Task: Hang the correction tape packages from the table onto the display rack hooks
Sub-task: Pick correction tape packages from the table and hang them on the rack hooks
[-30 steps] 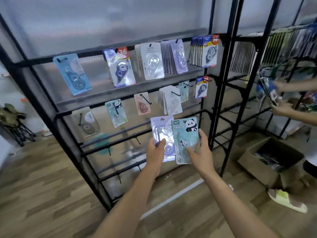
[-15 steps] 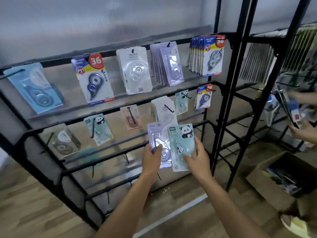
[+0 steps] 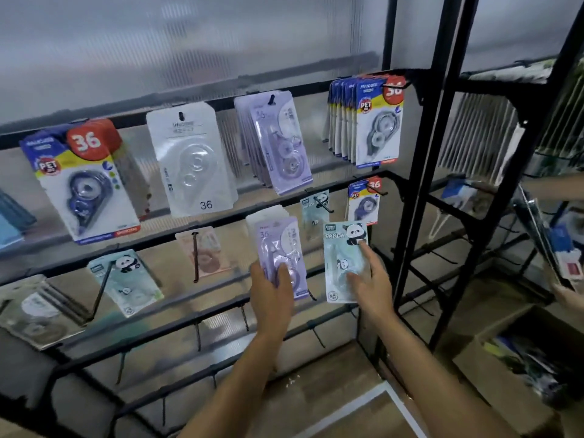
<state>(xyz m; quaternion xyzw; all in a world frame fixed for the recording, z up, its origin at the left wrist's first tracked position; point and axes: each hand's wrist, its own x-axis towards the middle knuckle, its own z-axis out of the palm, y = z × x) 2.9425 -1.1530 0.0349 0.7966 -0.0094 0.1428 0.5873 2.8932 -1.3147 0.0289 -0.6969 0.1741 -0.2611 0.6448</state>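
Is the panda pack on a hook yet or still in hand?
In hand: the right hand grips the panda pack below the hooks, top free.

Open cardboard box (image 3: 493,358) on wood floor (image 3: 319,396) (lower right), mixed packets inside; frosted panel (image 3: 189,42) behind.

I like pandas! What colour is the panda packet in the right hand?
The panda packet is pale mint blue-green, seen in the head view, held by the right hand.

Purple package (image 3: 281,254) in left hand (image 3: 271,292), panda package (image 3: 346,260) in right hand (image 3: 369,286), before rack (image 3: 420,147).
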